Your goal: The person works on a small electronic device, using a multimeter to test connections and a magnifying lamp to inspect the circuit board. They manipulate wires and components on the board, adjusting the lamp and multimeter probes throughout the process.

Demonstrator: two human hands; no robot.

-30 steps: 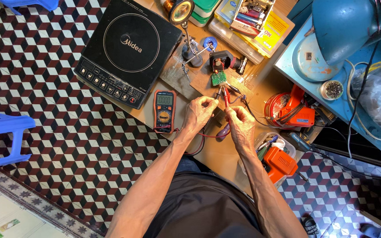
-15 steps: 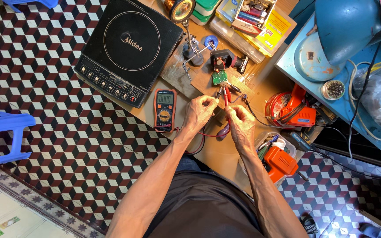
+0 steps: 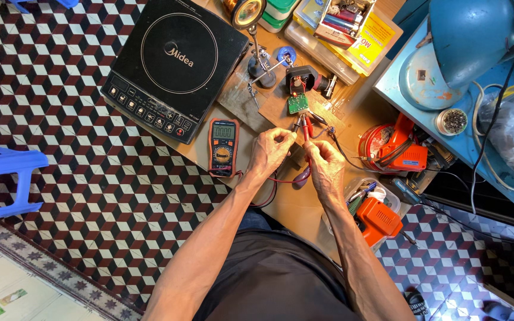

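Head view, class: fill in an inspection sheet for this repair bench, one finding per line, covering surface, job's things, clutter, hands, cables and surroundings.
Surface: brown wooden bench, crowded, bare only near the person.
Job's things: red probe and a dark probe, too small to tell which hand holds which, aimed at the small green circuit board; orange multimeter lies to the left.
Clutter: black induction cooker, magnifier stand, parts boxes, orange tool, red tool.
Hands: left hand and right hand both pinched around probes.
Cables: red and black leads loop from meter to hands.
Surroundings: patterned tile floor, blue plastic stool, blue lamp.
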